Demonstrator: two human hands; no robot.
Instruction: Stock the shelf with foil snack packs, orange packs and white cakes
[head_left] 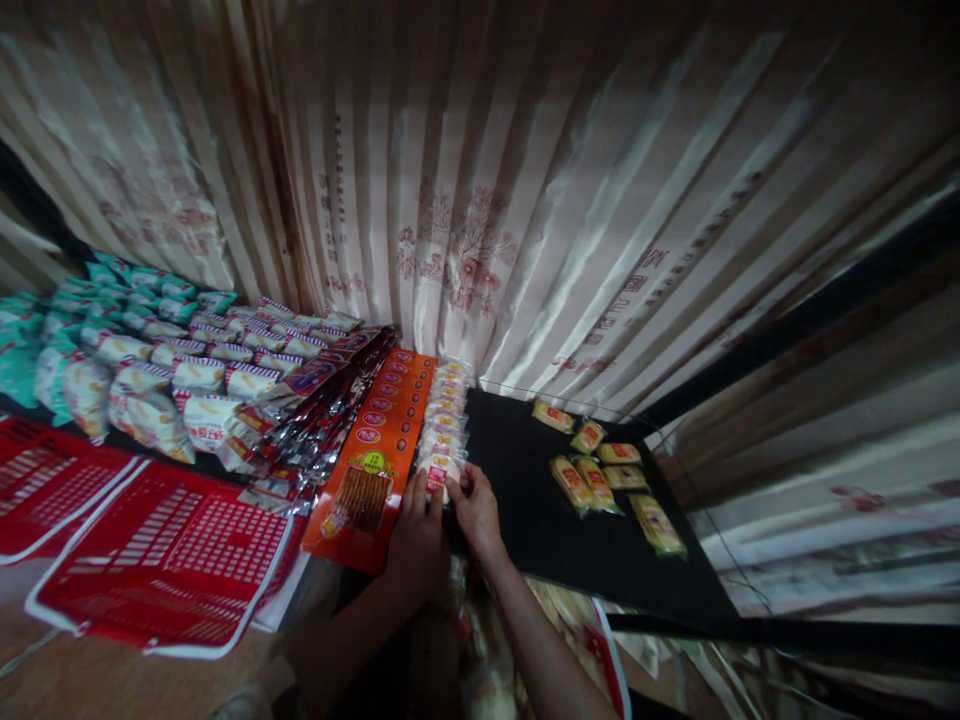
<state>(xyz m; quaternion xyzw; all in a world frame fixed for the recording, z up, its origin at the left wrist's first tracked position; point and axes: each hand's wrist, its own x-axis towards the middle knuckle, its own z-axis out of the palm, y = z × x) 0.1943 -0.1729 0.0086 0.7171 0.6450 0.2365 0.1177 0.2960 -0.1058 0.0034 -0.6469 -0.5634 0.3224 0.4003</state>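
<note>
A row of white snack packets in clear wrappers (444, 415) runs from the curtain toward me on the black table. At the near end is a white round packet with a red label (437, 470), with both hands on it. My left hand (417, 535) grips its left and near side, fingers pointing away from me. From the right, my right hand (477, 508) pinches its edge between thumb and fingers. Just left of the row lie orange packs (375, 440), overlapping in a line, the nearest one showing a picture of brown sticks. Parts of the fingertips are blurred.
Several yellow packets (589, 483) lie scattered on the black tabletop (517, 480) at right. Stacked dark foil packs (319, 410), white bags (199, 375) and teal bags (71, 310) fill the left. Red baskets (172, 550) stand below the front edge. A pleated curtain (480, 130) hangs behind.
</note>
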